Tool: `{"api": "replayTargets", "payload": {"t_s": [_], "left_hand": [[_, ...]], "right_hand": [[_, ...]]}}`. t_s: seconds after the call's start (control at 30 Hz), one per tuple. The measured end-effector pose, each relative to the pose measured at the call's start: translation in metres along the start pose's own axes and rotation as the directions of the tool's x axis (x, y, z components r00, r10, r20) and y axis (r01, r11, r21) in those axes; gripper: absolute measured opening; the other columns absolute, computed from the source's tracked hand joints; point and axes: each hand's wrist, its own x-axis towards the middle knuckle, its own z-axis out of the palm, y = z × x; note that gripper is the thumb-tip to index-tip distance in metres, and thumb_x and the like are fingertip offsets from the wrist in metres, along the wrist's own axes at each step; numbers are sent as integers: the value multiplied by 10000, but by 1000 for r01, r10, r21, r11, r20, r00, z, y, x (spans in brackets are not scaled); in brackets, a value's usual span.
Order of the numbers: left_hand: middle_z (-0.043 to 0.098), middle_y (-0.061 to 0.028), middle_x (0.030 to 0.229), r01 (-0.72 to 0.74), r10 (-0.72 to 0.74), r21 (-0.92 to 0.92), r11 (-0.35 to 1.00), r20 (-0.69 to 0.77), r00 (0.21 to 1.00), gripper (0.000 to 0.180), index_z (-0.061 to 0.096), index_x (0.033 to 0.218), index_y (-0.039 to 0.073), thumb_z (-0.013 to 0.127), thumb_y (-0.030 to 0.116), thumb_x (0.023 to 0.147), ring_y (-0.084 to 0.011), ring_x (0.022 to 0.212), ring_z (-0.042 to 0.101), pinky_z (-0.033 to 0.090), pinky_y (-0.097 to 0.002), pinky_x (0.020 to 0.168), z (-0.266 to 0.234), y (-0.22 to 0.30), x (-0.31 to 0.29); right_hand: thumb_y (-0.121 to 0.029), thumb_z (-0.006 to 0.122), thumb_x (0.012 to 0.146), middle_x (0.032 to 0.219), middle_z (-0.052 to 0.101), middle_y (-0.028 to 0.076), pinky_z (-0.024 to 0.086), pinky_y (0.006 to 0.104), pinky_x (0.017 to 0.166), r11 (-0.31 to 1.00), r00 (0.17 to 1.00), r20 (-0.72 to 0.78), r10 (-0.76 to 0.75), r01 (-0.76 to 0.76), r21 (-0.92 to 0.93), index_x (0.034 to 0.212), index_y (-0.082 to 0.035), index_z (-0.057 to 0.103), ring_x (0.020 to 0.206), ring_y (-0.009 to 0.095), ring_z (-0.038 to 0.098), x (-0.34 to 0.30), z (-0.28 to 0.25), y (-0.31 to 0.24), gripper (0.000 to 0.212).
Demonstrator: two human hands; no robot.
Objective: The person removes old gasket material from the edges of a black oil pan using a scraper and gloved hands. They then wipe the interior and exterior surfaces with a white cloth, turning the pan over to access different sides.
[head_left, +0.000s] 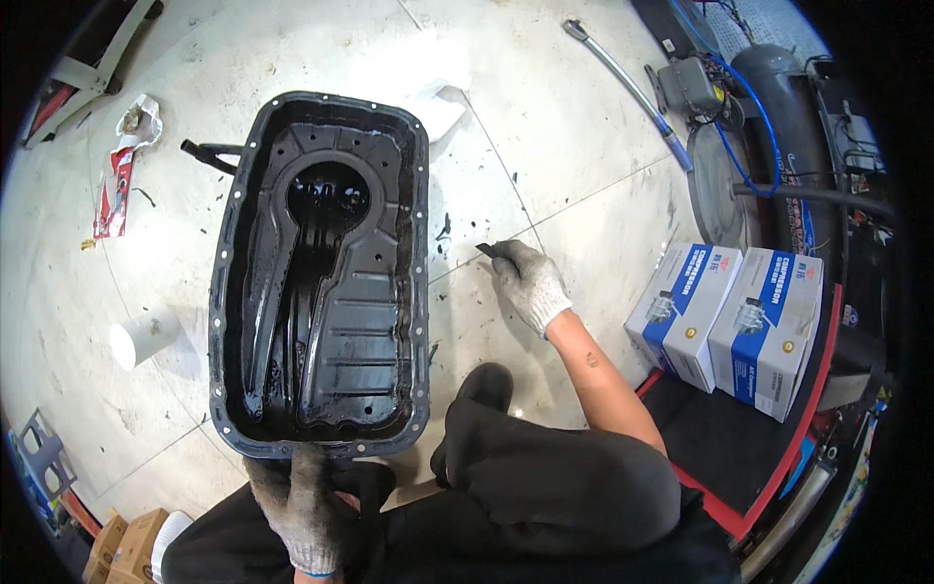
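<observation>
A black oil pan [365, 258] lies before me with its hollow side up, and dark oil wets its inside. My left hand [304, 511], in a soiled knit glove, grips the pan's near rim; some of its fingers are hidden under the edge. Off the pan's right side, my right hand [528, 280] is closed in a whitish knit glove. A small dark flat piece [485, 250] sticks out from its fingertips; I cannot make out its kind. Black scraps [445, 227] lie on the floor between that hand and the pan.
A white paper roll [144, 338] and a red-and-white packet [115, 192] lie at left. On the right are two boxes [764, 326] on a red-edged black creeper, a long wrench [632, 92] and a dark tank with blue hose [769, 146]. Cartons [136, 545] stand at lower left.
</observation>
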Motion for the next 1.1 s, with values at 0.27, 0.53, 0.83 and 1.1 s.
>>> {"api": "replayTargets", "payload": {"t_s": [0.27, 0.53, 0.83, 1.1], "left_hand": [[675, -99, 1177, 133, -135, -40, 990, -54, 989, 551, 498, 1478, -12, 706, 120, 986, -150, 866, 649, 517, -264, 670, -11, -19, 17], [660, -131, 1292, 198, -184, -295, 935, 77, 980, 542, 490, 1489, 2, 685, 83, 989, -221, 1029, 697, 603, -347, 813, -22, -42, 31], [684, -83, 1226, 265, -236, -194, 944, 165, 958, 536, 539, 1439, 39, 731, 206, 968, -212, 1022, 699, 599, -348, 844, -61, -83, 46], [658, -80, 1287, 385, -353, -192, 902, 182, 918, 532, 497, 1494, 20, 678, 103, 1001, -196, 1079, 673, 582, -343, 902, -59, -113, 54]], "right_hand": [[-375, 750, 953, 1473, 590, 232, 428, 535, 1149, 873, 968, -213, 133, -216, -437, 1557, -113, 469, 1367, 410, 558, 109, -40, -22, 716], [-331, 808, 898, 1638, 445, 174, 337, 572, 1218, 668, 882, 69, -466, 402, -626, 1601, -231, 441, 1505, 372, 428, 213, -11, -140, 799], [-222, 713, 898, 1237, 736, 194, 555, 472, 1007, 941, 848, -419, -324, 240, -240, 1305, -95, 715, 1137, 379, 706, 217, -34, -90, 427], [-238, 671, 969, 1233, 701, 177, 519, 362, 1002, 695, 637, -698, -328, 663, 278, 1357, 85, 594, 1125, 243, 666, 161, -73, -99, 511]]}}
